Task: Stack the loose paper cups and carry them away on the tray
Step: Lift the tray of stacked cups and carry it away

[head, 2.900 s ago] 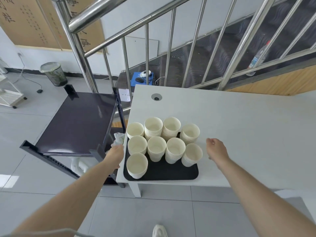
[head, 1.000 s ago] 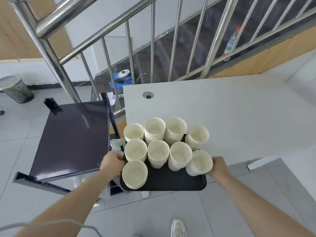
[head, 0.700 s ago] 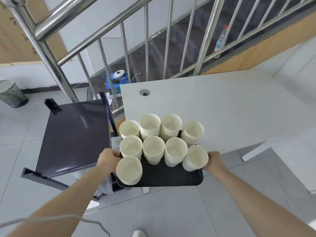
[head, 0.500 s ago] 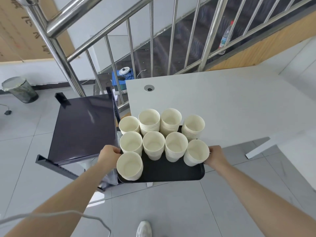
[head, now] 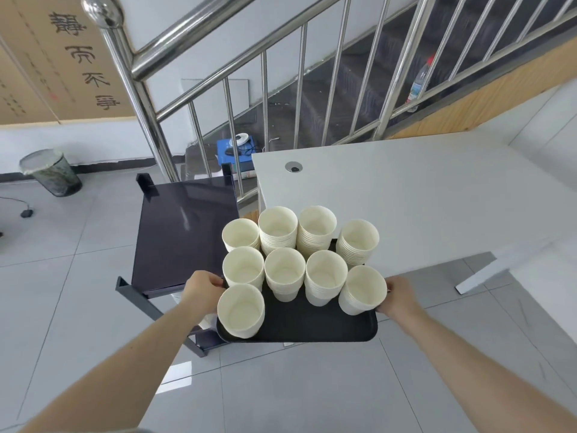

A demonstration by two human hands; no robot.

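Observation:
A black tray [head: 307, 325] is held in the air in front of me, off the white table [head: 421, 198]. Several stacks of cream paper cups [head: 284, 273] stand upright on it in two rows, with one more stack [head: 241, 310] at the near left corner. My left hand [head: 201, 290] grips the tray's left edge. My right hand [head: 398, 295] grips its right edge, partly hidden behind a cup stack.
A dark shelf cart [head: 184, 229] stands to the left of the tray. Behind it rises a steel stair railing [head: 140, 98]. A bin [head: 51, 171] sits on the tiled floor at far left. A plastic bottle [head: 418, 81] stands on the stairs.
Both hands took hold of the tray's edges and lifted it off the table. It now hangs over the floor, pulled back toward me, and the table has receded.

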